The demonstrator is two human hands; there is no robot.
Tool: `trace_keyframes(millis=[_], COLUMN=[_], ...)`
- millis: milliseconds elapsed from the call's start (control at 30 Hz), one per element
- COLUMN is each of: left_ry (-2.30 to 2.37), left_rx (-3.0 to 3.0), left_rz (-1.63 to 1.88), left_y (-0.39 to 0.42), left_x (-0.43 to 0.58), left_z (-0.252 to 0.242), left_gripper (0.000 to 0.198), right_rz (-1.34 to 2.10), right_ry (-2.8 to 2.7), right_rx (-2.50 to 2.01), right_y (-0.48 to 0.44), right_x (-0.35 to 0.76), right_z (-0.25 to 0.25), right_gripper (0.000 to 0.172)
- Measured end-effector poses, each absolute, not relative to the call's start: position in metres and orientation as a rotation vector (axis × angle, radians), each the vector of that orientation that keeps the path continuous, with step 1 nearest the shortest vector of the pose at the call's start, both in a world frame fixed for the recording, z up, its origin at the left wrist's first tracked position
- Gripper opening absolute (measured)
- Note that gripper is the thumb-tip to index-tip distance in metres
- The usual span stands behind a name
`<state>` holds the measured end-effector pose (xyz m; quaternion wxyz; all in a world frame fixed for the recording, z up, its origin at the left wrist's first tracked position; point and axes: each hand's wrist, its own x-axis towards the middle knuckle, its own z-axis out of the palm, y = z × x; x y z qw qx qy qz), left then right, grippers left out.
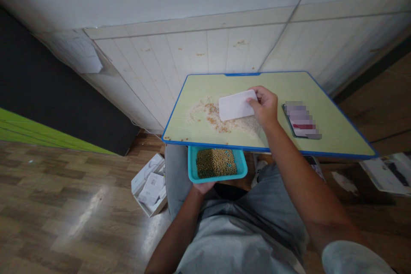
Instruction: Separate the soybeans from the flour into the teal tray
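My right hand (pixel 265 105) grips a flat white plastic scraper (pixel 236 105) by its right end, thumb on top, tilted over the table. Below and left of it spreads a patch of pale grains (pixel 201 109) that looks like rice, with orange-brown kernels (pixel 212 113) mixed in. My left hand (pixel 204 187) supports a turquoise basket (pixel 192 167) from below, just under the table's near edge. Round beige beans (pixel 218 162) fill much of the basket, with a few turquoise spots showing at the right. Most of my left fingers are hidden beneath the basket.
The light green folding table (pixel 324 111) has a blue rim and stands against a panelled wall (pixel 192 55). A phone (pixel 302 122) lies on its right side. An open white box (pixel 149 184) with papers sits on the floor at left.
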<state>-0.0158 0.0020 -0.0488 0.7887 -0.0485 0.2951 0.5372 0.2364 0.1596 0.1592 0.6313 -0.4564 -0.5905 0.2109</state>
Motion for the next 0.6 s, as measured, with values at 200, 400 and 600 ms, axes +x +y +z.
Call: trace_keyframes(millis=[200, 400, 600], left_ry=[0.731, 0.78, 0.824], left_rx=[-0.083, -0.059, -0.059], left_rz=[1.135, 1.123, 1.124], left_y=[0.0, 0.0, 0.0], left_x=[-0.014, -0.012, -0.012], left_z=[-0.042, -0.037, -0.032], left_gripper=[0.054, 0.054, 0.06], right_rz=[0.569, 0.612, 0.694], right_ry=[-1.361, -1.337, -1.341], right_rx=[-1.024, -0.967, -0.962], right_y=[0.155, 0.151, 0.149], right_x=[0.236, 0.237, 0.233], right_z=[0.162, 0.163, 0.165], right_gripper=[0.02, 0.02, 0.02])
